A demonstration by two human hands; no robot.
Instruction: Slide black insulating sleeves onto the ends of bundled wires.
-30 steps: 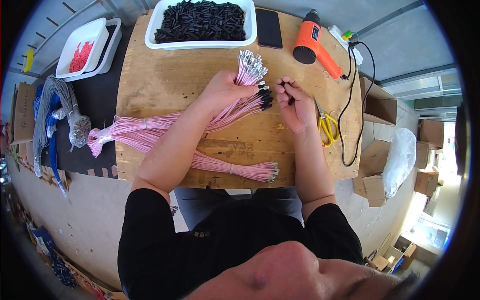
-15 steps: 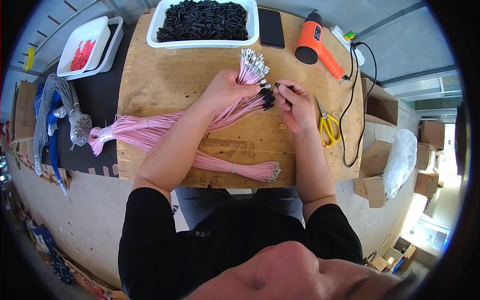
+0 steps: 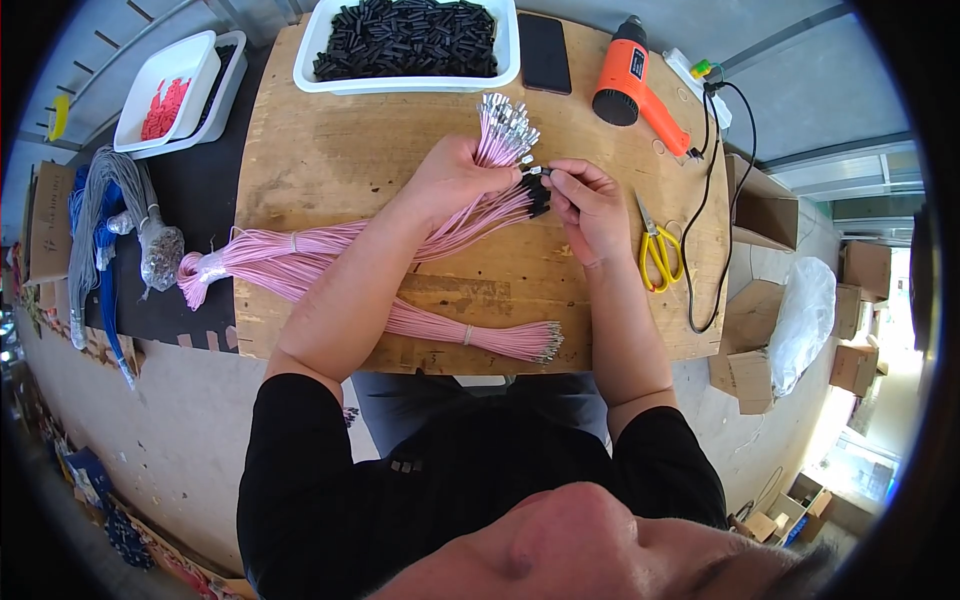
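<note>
My left hand point(image 3: 455, 182) is closed round a bundle of pink wires point(image 3: 440, 240). Bare metal terminals point(image 3: 508, 130) fan out above its thumb. Below the thumb tip, several wire ends carry black sleeves point(image 3: 537, 200). My right hand point(image 3: 592, 205) pinches a small black sleeve point(image 3: 546, 171) between thumb and forefinger. That sleeve is at the tip of a single metal terminal point(image 3: 534, 170) sticking out past the left thumb; whether it has slid over the metal, I cannot tell. The right hand's curled lower fingers hide whatever is in the palm.
A white tray of black sleeves point(image 3: 303, 60) stands at the table's far edge, beside a dark phone point(image 3: 545, 55). To the right lie an orange heat gun point(image 3: 622, 75), its black cord and yellow-handled scissors point(image 3: 658, 255). Another pink wire bundle point(image 3: 480, 338) lies near the front edge.
My right hand has moved slightly left, bringing the black sleeve up to the terminal by my left thumb. The left hand keeps its hold on the wires.
</note>
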